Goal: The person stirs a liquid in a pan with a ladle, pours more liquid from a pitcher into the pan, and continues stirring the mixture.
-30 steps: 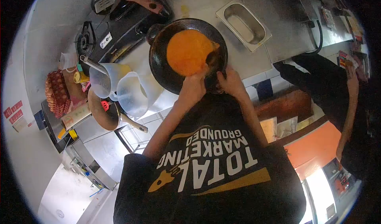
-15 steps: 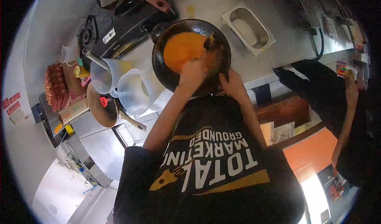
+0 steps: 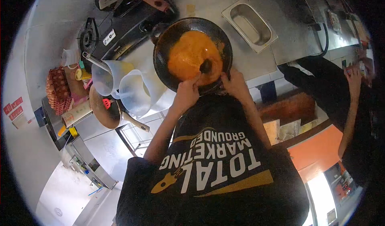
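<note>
A black wok (image 3: pixel 163 75) with a loop handle on its far left side stands on the metal counter, holding an orange, sauce-like mixture (image 3: pixel 190 51). My left hand (image 3: pixel 187 93) is closed over the near rim around a cooking spoon, whose dark rounded head (image 3: pixel 205 66) sits in the mixture. Most of the spoon's handle is hidden by my fingers. At the wok's near right edge, my right hand (image 3: pixel 236 83) is closed on the rim or a handle there; which of the two is hard to see.
Two translucent plastic jugs (image 3: pixel 134 91) stand left of the wok, beside a brown frying pan (image 3: pixel 103 109) and stacked egg trays (image 3: pixel 59 89). A black gas stove (image 3: pixel 132 29) lies behind. Right of the wok is a steel pan (image 3: pixel 250 25); another person (image 3: pixel 353 85) stands at far right.
My left hand has drawn back toward the near rim, bringing the spoon head down through the mixture. Orange mixture now spreads further right. My right hand stays at the wok's edge.
</note>
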The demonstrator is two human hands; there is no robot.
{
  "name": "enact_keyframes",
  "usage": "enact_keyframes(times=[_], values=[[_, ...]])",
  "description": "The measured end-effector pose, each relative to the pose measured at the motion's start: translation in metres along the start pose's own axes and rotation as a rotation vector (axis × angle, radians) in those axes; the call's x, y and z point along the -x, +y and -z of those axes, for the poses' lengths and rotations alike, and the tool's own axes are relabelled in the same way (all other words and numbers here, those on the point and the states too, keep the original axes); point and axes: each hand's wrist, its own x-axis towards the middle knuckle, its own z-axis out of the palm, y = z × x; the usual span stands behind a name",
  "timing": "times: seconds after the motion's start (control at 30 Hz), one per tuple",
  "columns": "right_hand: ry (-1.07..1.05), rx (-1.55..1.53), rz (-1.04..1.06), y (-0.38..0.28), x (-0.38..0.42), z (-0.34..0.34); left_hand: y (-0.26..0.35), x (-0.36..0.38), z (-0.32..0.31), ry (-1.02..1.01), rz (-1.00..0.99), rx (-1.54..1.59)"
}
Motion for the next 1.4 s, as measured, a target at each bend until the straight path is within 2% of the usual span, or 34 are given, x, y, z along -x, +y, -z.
enact_keyframes(times=[0.1,0.2,0.3,0.4,0.5,0.6,0.7,0.8,0.93,1.03,1.17,1.27,1.37,1.4], values=[[0.016,0.162,-0.007,0.005,-0.001,-0.005,0.001,-0.006,-0.009,0.05,0.028,0.154],[-0.04,0.066,-0.108,-0.001,0.0,-0.001,0.021,-0.007,-0.012,0.0,0.093,0.236],[-0.044,0.1,-0.101,-0.002,-0.002,0.0,0.024,-0.012,-0.029,0.129,-0.133,0.069],[-0.003,0.031,-0.025,-0.011,0.001,0.004,0.024,-0.025,-0.027,0.006,0.048,-0.125],[-0.012,0.002,-0.076,0.001,0.0,-0.002,0.012,-0.031,-0.017,0.097,-0.148,0.04],[0.024,0.128,0.011,0.009,-0.002,-0.006,0.016,-0.022,-0.01,0.062,-0.141,0.095],[0.022,0.08,0.0,-0.005,0.002,0.001,0.017,-0.025,-0.023,0.11,-0.176,0.018],[0.003,0.057,-0.035,-0.008,0.001,0.005,0.02,-0.04,-0.012,-0.021,-0.032,-0.158],[-0.038,0.001,-0.152,0.003,-0.002,-0.002,0.013,-0.027,0.016,-0.006,-0.108,0.042],[-0.06,0.029,-0.162,0.016,-0.003,-0.007,0.011,-0.005,0.01,-0.117,-0.048,0.028],[-0.045,0.007,-0.124,-0.008,0.0,0.005,0.013,-0.009,-0.023,0.026,-0.122,-0.106],[-0.072,-0.031,-0.135,-0.009,0.001,0.007,0.006,-0.028,-0.022,0.084,-0.11,0.05],[-0.056,0.074,-0.115,0.003,-0.001,0.0,0.021,-0.03,0.008,-0.182,0.359,0.402],[-0.036,0.134,-0.1,0.007,-0.001,-0.002,0.01,-0.024,0.003,-0.136,0.208,0.345]])
